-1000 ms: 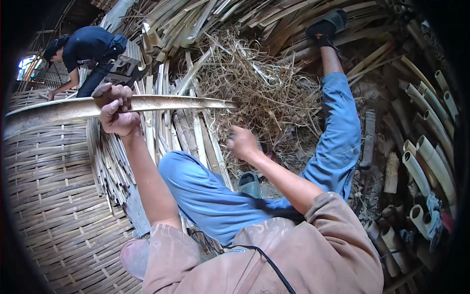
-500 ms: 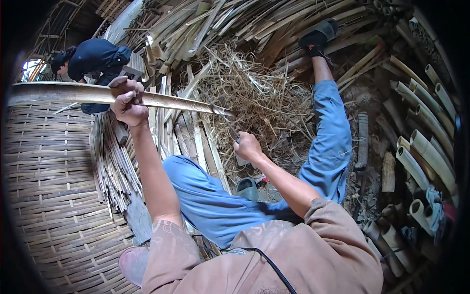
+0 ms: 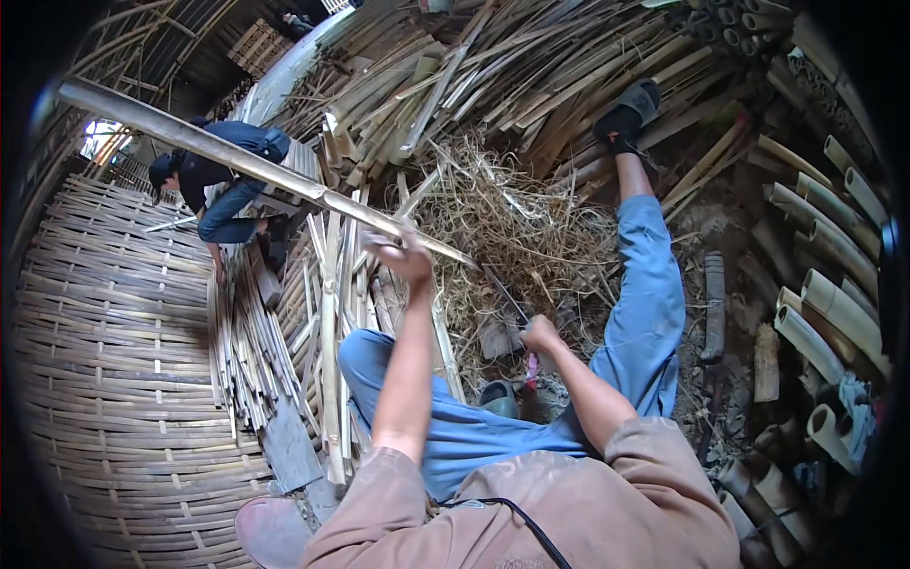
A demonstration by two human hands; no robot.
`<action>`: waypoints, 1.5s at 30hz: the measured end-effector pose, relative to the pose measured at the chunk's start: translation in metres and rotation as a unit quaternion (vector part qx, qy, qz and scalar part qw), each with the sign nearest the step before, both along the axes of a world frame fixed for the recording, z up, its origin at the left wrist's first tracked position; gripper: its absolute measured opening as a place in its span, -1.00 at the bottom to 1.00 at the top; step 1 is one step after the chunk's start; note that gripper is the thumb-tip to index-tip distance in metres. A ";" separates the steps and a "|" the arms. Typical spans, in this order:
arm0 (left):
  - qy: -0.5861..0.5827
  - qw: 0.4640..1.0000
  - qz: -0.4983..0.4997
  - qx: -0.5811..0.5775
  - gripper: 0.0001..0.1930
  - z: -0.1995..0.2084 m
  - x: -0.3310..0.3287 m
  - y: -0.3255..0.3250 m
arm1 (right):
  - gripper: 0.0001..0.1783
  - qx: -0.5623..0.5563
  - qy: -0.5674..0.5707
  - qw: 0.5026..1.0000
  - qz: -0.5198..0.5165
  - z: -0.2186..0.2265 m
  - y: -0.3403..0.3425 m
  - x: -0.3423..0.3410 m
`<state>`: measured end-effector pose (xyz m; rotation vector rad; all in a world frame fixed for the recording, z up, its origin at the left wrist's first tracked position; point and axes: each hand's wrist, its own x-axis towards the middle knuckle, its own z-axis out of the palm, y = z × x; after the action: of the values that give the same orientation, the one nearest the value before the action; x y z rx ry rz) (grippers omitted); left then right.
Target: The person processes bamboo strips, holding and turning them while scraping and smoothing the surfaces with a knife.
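A long split bamboo length [image 3: 275,175] slants from the upper left down toward the middle. My left hand [image 3: 406,258], slightly blurred, is closed around it close to its lower end. Lower and to the right, my right hand [image 3: 540,335] is closed on the handle of a knife. The narrow dark knife blade [image 3: 504,296] points up and left, its tip at or very near the bamboo's end. Whether the blade touches it, I cannot tell. Beneath and behind the bamboo's end lies a heap of curly shavings [image 3: 521,223].
A woven bamboo mat [image 3: 133,351] covers the left side. A person in dark clothes [image 3: 213,175] bends over thin strips [image 3: 251,332] there. Split bamboo [image 3: 531,57] is piled at the back. Cut bamboo tubes [image 3: 825,303] line the right. My legs [image 3: 645,284] frame the shavings.
My left hand has moved right and down, nearer the bamboo's end. The bamboo now slopes more steeply, its far end higher. My right hand with the knife has shifted right and lower.
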<state>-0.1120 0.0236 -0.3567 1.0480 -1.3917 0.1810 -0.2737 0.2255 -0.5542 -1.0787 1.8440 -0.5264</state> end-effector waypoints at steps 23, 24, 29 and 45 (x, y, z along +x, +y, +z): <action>-0.258 0.809 -0.130 0.512 -0.48 0.200 0.329 0.001 | -0.60 0.015 -0.018 0.999 -0.021 0.022 0.002 -0.020; -0.247 0.767 -0.119 0.580 -0.43 0.209 0.339 0.008 | -0.61 0.008 -0.014 0.999 -0.031 0.019 0.002 -0.020; -0.203 0.735 -0.176 0.623 -0.36 0.253 0.355 0.029 | -0.67 -0.001 -0.006 0.999 -0.038 0.001 0.001 -0.023; -0.470 0.633 -0.029 0.614 -0.45 0.319 0.292 0.007 | -0.66 -0.023 -0.005 0.999 -0.032 0.002 0.000 -0.027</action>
<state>0.1804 0.0311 -0.0375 2.2099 -2.6320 -0.4441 -0.3010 0.2251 -0.5525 -1.0487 1.8714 -0.6140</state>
